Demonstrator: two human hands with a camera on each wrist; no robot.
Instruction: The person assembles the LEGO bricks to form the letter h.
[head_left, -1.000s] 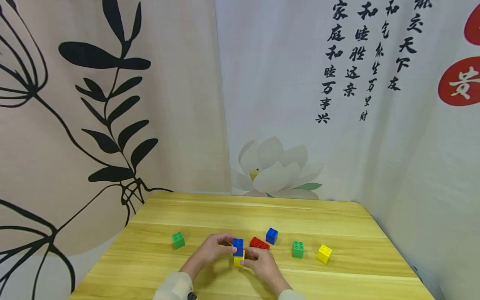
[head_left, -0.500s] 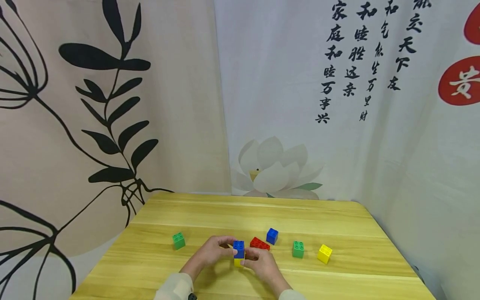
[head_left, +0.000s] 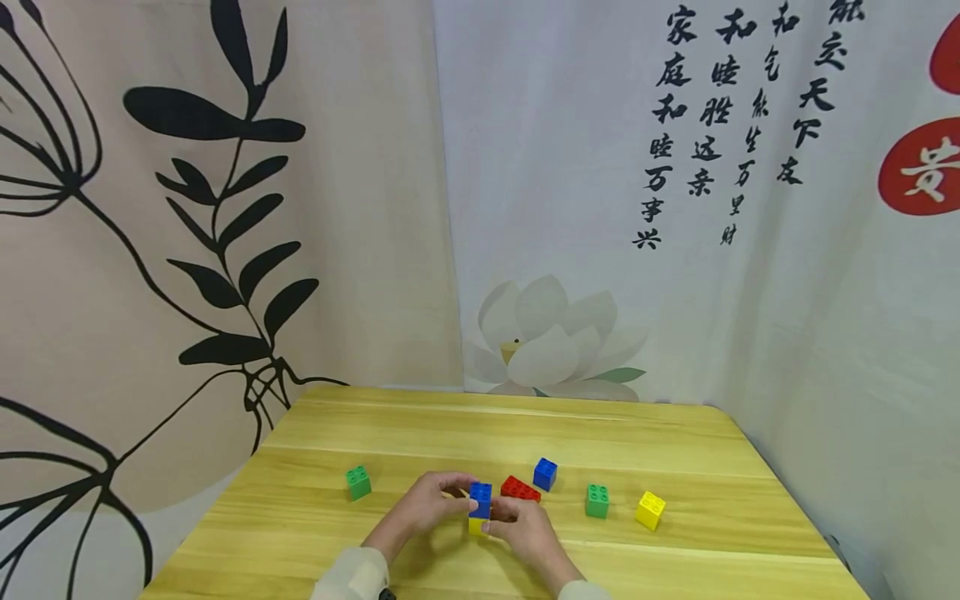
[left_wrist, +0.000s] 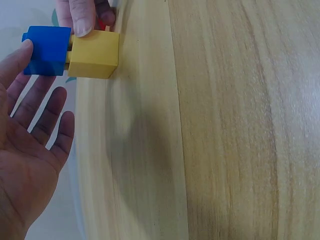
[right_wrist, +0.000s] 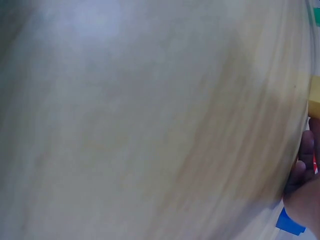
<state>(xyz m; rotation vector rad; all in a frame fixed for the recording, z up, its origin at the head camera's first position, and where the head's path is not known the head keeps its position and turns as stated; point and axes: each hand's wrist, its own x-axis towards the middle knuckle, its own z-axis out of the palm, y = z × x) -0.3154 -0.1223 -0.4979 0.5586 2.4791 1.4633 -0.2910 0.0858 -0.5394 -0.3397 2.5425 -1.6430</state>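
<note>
The blue brick sits stacked on the yellow brick near the front of the wooden table, dead centre between both hands — the pair stands upright, its long axis vertical. The left hand lies flat-fingered, a fingertip just touching the blue brick's side. The right hand is equally close, its thumb and fingers pinching the seam between the bricks. No lettering shows on the bricks — only black Chinese calligraphy on the backdrop, too stylised for me to read surely.
</note>
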